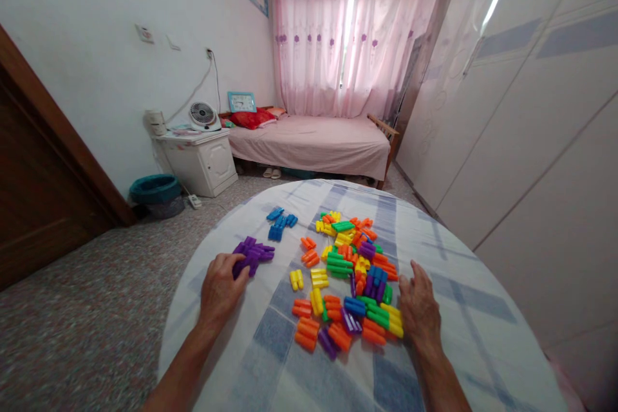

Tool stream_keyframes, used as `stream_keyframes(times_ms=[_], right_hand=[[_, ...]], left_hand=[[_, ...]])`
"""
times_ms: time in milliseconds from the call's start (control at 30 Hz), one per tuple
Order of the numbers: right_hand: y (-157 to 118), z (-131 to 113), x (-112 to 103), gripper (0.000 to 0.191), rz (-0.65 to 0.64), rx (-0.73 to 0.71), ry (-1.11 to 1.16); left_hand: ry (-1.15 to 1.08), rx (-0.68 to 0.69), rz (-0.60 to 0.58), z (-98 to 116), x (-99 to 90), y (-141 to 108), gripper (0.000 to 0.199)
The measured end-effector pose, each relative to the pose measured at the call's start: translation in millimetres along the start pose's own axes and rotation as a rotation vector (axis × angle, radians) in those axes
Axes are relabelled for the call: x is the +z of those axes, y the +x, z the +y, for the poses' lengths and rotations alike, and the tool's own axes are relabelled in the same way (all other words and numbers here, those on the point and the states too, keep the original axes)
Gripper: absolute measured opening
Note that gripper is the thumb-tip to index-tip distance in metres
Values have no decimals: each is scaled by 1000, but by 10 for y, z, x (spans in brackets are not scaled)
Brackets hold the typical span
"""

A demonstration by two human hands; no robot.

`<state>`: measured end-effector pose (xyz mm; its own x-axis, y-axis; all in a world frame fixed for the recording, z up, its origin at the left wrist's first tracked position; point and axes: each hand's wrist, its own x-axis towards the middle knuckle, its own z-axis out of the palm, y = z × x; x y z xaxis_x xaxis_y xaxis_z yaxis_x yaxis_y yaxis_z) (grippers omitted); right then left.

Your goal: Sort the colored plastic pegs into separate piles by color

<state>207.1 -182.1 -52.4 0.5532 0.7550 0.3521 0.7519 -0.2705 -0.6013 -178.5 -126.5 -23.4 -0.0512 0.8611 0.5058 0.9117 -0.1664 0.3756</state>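
Observation:
My left hand is at the left of the table, its fingers and thumb curled round the near edge of a small heap of purple plastic building pieces. Exactly which piece it grips is partly hidden by the fingers. My right hand rests at the right edge of a mixed pile, fingers loosely apart, close to a yellow piece. In that pile lie ribbed tube-like pieces in orange, green, yellow, blue and purple. Beyond the purple heap sits a separate group of blue pieces.
A blue and white checked cloth covers the round table. Past it stand a bed with pink covers, a white cabinet carrying a fan, and a bin. White wardrobe doors line the right side.

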Motion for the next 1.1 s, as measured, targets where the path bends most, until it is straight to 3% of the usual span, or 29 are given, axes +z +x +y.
stream_keyframes(times_ms=[167,433,600,900,1100], right_hand=[[-9,-12,-50,55,-70,22,-67],[-35,56,-53,46,-92,-244,-453],[-44,8,-88,44,-136,-327,-671],[-41,12,-80,42,-134,-281,-563],[-38,29,-75,44,-122,-234,-383]], left_hand=[[36,-48,12,-56,119,-82,26],[34,10,101,-149,183,-123,28],[-9,27,183,-101,205,-136,27],[-126,220,317,110,137,-177,24],[-178,355,207,161,211,-222,27]])
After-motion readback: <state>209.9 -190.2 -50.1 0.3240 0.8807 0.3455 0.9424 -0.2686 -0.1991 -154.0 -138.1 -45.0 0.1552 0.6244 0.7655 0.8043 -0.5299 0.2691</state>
